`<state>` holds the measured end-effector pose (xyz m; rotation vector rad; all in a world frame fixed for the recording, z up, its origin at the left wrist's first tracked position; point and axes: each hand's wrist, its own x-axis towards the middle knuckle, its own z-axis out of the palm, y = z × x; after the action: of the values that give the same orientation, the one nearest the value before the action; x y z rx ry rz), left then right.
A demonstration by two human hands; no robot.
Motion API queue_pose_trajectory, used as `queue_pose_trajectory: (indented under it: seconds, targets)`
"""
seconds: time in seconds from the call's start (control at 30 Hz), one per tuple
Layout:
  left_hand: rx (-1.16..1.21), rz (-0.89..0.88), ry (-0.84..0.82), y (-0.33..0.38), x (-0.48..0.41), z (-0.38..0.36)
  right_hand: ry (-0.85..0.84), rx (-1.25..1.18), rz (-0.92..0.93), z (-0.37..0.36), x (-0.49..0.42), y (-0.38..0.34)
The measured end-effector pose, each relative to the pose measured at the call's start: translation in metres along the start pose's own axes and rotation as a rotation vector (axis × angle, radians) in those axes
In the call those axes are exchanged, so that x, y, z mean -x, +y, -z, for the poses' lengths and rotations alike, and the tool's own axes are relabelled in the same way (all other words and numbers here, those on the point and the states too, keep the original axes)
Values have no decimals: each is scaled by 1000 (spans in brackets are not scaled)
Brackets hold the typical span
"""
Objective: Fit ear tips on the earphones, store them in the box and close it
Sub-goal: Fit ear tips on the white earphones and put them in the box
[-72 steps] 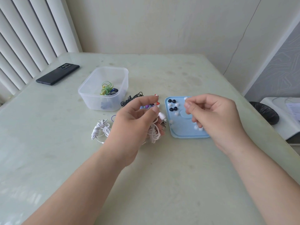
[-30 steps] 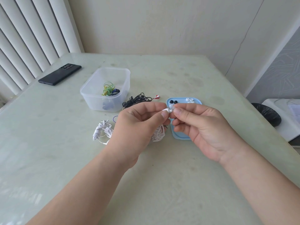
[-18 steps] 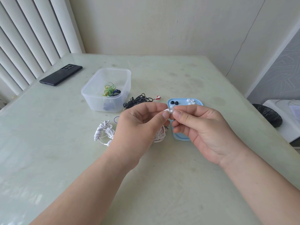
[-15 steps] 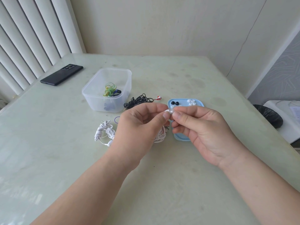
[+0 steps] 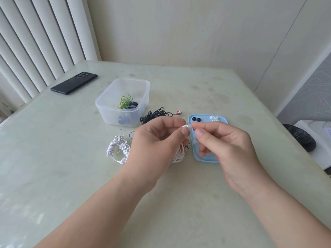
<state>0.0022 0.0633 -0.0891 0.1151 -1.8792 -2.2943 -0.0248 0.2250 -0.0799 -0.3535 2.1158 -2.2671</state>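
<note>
Here the left hand (image 5: 157, 140) pinches a small white earbud (image 5: 185, 125); the right hand (image 5: 225, 140) pinches a translucent ear tip (image 5: 190, 125) against it, above the pale-green counter (image 5: 53, 158).

Surroundings of my work. Table (image 5: 53, 158): pale green, glossy, faintly stained. Phone (image 5: 74, 83): black, lying back up with its camera end away from me, near the table's far left edge. Blinds (image 5: 35, 42): white vertical slats along my left. Wall (image 5: 179, 29): cream, ahead of me, crossed on the right by a thin dark line (image 5: 279, 49). Band (image 5: 131, 134): small purple loop, flat on the table. Bag (image 5: 300, 138): black, off the table to my right, beside a white unit (image 5: 320, 133).
</note>
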Motion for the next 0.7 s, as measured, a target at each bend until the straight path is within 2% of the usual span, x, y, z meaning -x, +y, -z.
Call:
queue_pose_trajectory:
  seconds: [0.3, 0.57, 0.63, 0.7]
  targets:
    - [71, 72, 46, 13, 1, -1, -71, 136, 7, -2, -1, 1]
    - [163, 164, 82, 48, -17, 15, 31, 138, -29, -19, -15, -11]
    - [130, 169, 115, 65, -36, 32, 7, 136, -54, -29, -28, -17]
    - [-35, 142, 131, 81, -58, 51, -31, 134, -62, -40, -40, -23]
